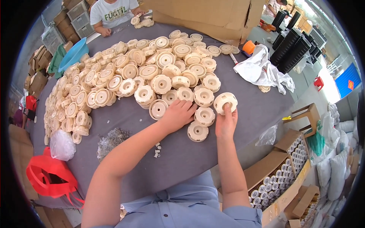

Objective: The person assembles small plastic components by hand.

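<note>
1. My right hand (227, 122) pinches one beige, round plastic part (224, 100).
2. My left hand (177, 115) lies left of it, fingers close together; I cannot tell whether they grip anything.
3. Three similar beige plastic discs (204, 116) form a column between my hands.
4. Beyond my left fingers spreads one beige disc heap (166, 59), uncountable.

discs (165, 59) heaped on table (258, 108), cloth (262, 67) rightward
</note>
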`<state>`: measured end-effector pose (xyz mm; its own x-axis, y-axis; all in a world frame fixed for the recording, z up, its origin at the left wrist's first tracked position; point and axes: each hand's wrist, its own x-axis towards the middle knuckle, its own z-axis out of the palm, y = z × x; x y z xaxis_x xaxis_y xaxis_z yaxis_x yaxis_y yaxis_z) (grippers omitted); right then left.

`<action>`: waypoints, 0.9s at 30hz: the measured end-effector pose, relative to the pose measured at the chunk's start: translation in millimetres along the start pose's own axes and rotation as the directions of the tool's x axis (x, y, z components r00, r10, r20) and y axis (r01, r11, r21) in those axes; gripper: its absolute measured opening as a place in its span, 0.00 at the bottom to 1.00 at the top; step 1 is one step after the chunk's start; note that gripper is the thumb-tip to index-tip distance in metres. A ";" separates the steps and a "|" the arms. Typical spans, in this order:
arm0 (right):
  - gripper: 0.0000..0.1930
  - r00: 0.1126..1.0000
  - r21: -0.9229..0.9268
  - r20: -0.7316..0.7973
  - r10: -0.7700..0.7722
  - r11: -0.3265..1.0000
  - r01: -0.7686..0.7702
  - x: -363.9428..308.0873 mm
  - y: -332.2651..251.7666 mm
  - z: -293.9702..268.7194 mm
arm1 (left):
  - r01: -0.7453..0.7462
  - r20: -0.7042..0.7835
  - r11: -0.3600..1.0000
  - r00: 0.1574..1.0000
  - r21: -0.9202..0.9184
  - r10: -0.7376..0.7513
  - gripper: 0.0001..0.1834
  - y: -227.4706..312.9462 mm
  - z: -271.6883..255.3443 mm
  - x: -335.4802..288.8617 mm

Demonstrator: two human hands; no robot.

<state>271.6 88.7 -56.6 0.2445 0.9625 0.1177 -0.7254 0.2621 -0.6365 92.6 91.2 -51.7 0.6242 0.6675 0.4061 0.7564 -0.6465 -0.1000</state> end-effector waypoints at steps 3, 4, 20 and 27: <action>0.14 0.999 -0.039 -0.047 -0.003 0.999 0.001 -3.4 2.5 3.2 | -0.013 -0.077 0.992 0.997 -0.123 0.003 0.26 5.6 4.4 6.6; 0.14 0.999 -0.042 -0.047 -0.007 0.999 0.006 -2.8 0.8 1.7 | 0.010 -0.071 0.988 0.997 -0.153 -0.021 0.27 8.3 5.3 8.4; 0.15 0.974 -0.008 -0.217 -0.060 0.998 0.060 4.8 -4.9 -14.6 | 0.139 0.122 0.808 0.989 -0.573 -0.084 0.26 9.9 2.7 10.1; 0.16 0.964 0.016 -0.264 -0.027 0.999 0.032 0.8 1.4 -10.9 | 0.215 0.045 0.843 0.974 -0.493 -0.222 0.22 26.3 10.5 16.2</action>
<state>277.7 89.1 -65.7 0.4248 0.9025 -0.0707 -0.7275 0.2938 -0.6201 124.7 88.9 -57.3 0.4489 0.8104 0.3764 0.6756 -0.5836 0.4507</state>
